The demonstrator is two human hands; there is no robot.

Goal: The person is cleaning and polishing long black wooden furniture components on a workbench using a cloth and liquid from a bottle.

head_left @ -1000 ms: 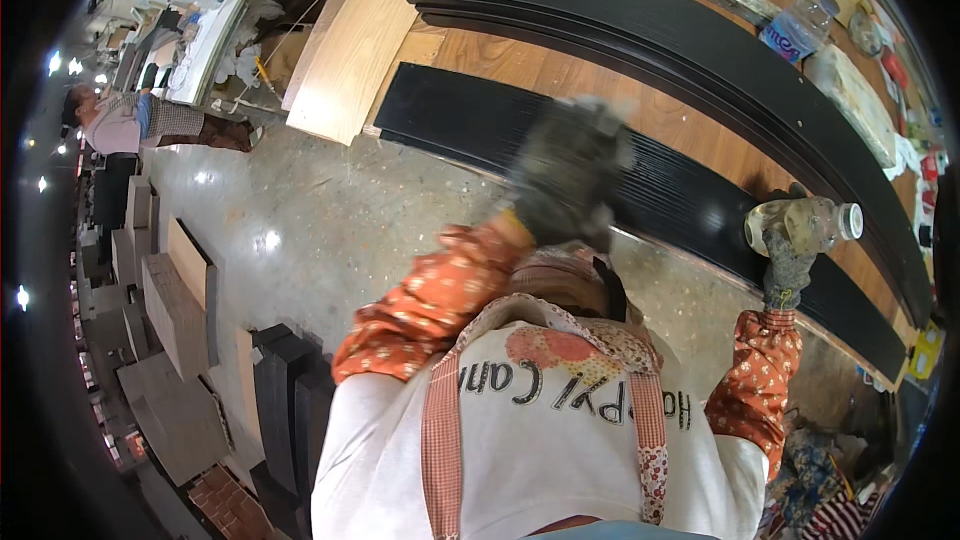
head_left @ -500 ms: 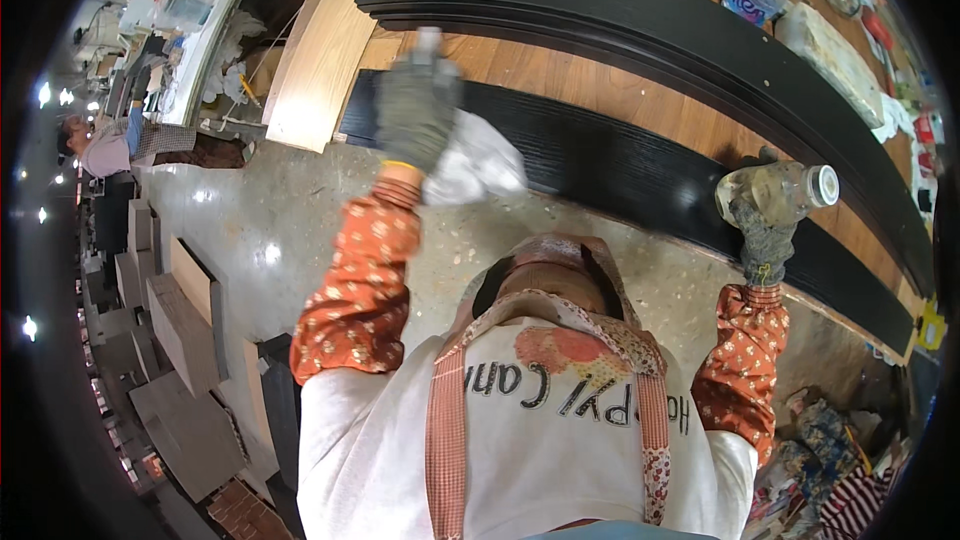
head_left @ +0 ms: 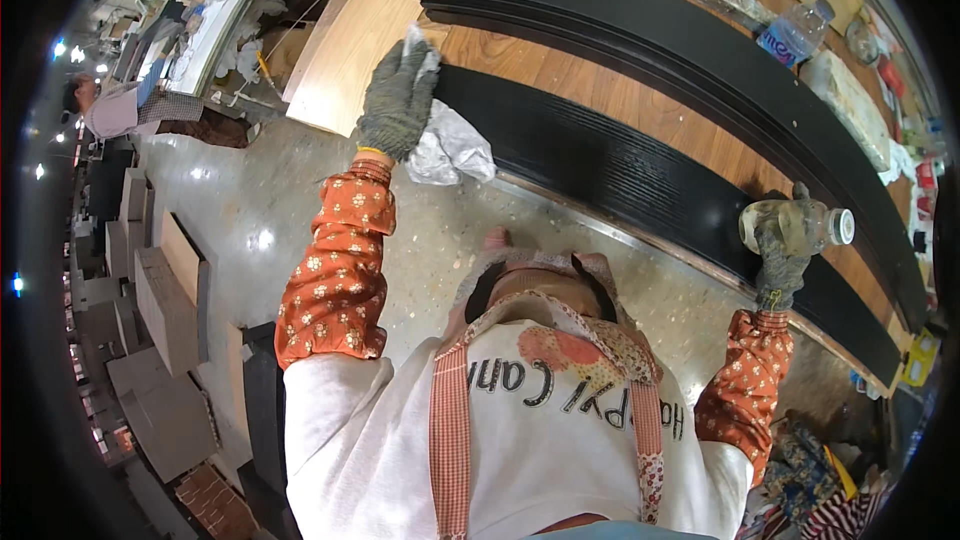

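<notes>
My left hand (head_left: 395, 105), in a grey-green work glove, is closed on a crumpled white cloth (head_left: 452, 148). It is at the left end of a flat black board (head_left: 590, 145) with a wood-grain surface. Part of the cloth shows above the fingertips, and the rest hangs by the wrist. My right hand (head_left: 780, 265), gloved too, grips a clear bottle (head_left: 816, 227) with a white cap, tipped sideways over the right part of that board. Beyond it lies a second black piece, a long stepped moulding (head_left: 640, 25).
Both black pieces lie on a brown wood-grain table (head_left: 560, 70). At its far right are a plastic water bottle (head_left: 795, 35), a wrapped white block (head_left: 845, 105) and small items. Stacked panels (head_left: 165, 310) stand on the floor at left. Another person (head_left: 130, 112) is in the left background.
My left hand has slid the cloth leftward along the black board to its left end. My right hand still holds the bottle over the board. The whole view has shifted slightly.
</notes>
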